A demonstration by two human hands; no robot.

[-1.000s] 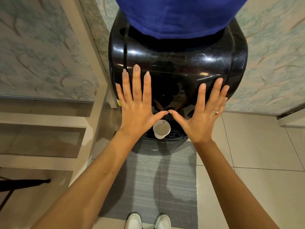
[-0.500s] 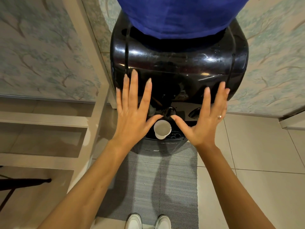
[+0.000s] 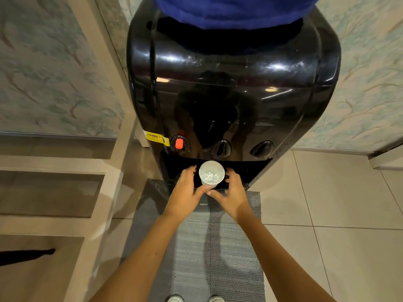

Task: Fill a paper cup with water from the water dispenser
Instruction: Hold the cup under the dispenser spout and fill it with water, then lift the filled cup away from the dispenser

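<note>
A white paper cup stands in the recess of the black water dispenser, just below the middle tap. Water glints inside it. My left hand curves around the cup's left side and my right hand around its right side. Both thumbs touch the cup's front wall and meet there. A red tap sits to the left and another black tap to the right. A blue bottle tops the dispenser.
A grey mat lies on the tiled floor in front of the dispenser. Beige shelving stands close on the left. Patterned walls run behind. My white shoes show at the bottom edge.
Both hands dropped from the dispenser's front, where they were spread flat, down to the cup and closed around it. The camera view has moved in closer, and the taps are uncovered.
</note>
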